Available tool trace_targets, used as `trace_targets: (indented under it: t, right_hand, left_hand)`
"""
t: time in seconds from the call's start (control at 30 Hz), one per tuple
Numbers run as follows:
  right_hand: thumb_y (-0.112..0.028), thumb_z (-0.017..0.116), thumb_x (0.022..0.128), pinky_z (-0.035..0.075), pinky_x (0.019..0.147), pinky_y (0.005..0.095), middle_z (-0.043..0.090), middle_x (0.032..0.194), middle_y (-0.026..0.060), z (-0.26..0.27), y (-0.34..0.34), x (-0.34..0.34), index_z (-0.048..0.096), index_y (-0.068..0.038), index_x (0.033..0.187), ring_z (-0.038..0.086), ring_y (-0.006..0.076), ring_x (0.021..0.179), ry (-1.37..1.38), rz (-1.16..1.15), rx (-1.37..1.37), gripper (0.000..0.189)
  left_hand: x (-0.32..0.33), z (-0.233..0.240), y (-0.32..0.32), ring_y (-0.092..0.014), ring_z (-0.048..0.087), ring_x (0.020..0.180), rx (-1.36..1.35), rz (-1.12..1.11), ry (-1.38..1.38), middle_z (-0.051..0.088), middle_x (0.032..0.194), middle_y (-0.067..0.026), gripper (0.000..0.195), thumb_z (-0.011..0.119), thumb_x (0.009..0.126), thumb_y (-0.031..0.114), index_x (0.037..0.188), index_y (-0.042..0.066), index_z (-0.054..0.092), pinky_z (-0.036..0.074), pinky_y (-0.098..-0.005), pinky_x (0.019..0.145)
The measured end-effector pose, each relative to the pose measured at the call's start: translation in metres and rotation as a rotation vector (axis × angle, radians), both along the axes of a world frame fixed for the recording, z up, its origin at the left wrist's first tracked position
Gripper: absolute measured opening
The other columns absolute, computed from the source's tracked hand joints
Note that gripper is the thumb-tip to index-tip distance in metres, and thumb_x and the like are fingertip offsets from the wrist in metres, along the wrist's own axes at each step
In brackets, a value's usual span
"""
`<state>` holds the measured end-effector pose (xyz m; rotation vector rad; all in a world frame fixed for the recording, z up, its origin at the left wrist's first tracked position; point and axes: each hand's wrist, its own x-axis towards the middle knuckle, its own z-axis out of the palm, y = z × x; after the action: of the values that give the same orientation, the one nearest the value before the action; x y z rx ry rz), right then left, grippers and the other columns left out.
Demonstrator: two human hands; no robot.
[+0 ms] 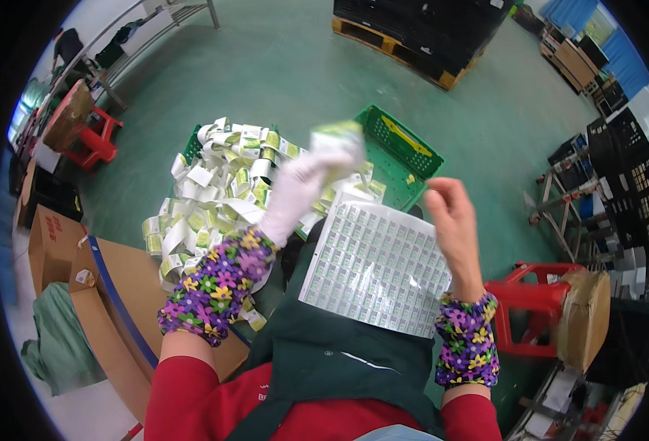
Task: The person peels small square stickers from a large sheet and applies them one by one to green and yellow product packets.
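My left hand (299, 184), in a white glove, grips a blurred green-and-white paper packet or label band (336, 144) above the heap. My bare right hand (452, 220) is beside the right edge of a sheet of small printed stickers (377, 264) lying on my lap; its fingers are curled, and whether they hold a sticker I cannot tell. A large heap of green-and-white paper label bands (203, 187) fills and overhangs a green plastic crate at the left. Behind the sheet stands another green crate (407, 165) with yellow handle parts, partly hidden by labels.
Cardboard boxes (120, 297) and a green cloth bundle (57, 336) lie at the left. Red plastic stools (523, 317) (99, 138) stand on both sides. A wooden pallet (393, 49) with a black load is ahead. A person (68, 47) is at the far left beside a metal rack.
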<state>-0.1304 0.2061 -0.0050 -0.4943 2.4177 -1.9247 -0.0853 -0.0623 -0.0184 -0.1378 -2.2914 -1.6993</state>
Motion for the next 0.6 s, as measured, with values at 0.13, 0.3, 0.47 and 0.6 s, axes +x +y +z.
trace_targets:
  t: [0.13, 0.3, 0.47, 0.6]
  right_hand:
    - [-0.015, 0.064, 0.092, 0.047, 0.072, 0.0256, 0.059, 0.09, 0.0036, -0.054, 0.096, 0.012, 0.058, -0.005, 0.117, 0.055, 0.0104, 0.081, 0.02, -0.283, 0.312, 0.028]
    - [-0.014, 0.07, 0.086, 0.047, 0.064, 0.0262, 0.052, 0.079, -0.0009, -0.08, 0.103, 0.033, 0.052, -0.008, 0.131, 0.052, 0.0087, 0.071, -0.215, -0.179, 0.273, 0.049]
    - [-0.008, 0.073, 0.08, 0.045, 0.062, 0.0249, 0.051, 0.08, -0.0004, -0.066, 0.087, 0.034, 0.053, -0.009, 0.131, 0.05, 0.0087, 0.066, -0.217, -0.08, 0.276, 0.054]
    - [-0.009, 0.073, 0.078, 0.046, 0.064, 0.0273, 0.051, 0.077, 0.0007, -0.066, 0.081, 0.034, 0.062, -0.006, 0.115, 0.052, 0.0112, 0.07, 0.022, -0.09, 0.379, 0.038]
  left_hand:
    - [-0.038, -0.004, -0.008, -0.021, 0.069, 0.101, -0.189, 0.279, 0.29, 0.071, 0.113, -0.0105, 0.028, 0.055, 0.095, 0.003, 0.12, 0.009, 0.067, 0.051, -0.0303, 0.091]
    - [-0.072, -0.033, 0.054, -0.03, 0.064, 0.107, -0.661, -0.203, 0.212, 0.067, 0.115, -0.0157, 0.038, 0.07, 0.085, 0.014, 0.121, 0.008, 0.062, 0.051, -0.0362, 0.091]
    - [-0.053, -0.038, 0.107, -0.033, 0.065, 0.098, -0.75, -0.542, -0.19, 0.068, 0.102, -0.0148, 0.038, 0.074, 0.081, 0.028, 0.111, 0.008, 0.065, 0.05, -0.0407, 0.084]
    - [-0.046, -0.043, 0.102, -0.033, 0.067, 0.089, -0.627, -0.497, -0.217, 0.069, 0.091, -0.0149, 0.027, 0.07, 0.085, 0.029, 0.103, 0.009, 0.069, 0.051, -0.0417, 0.078]
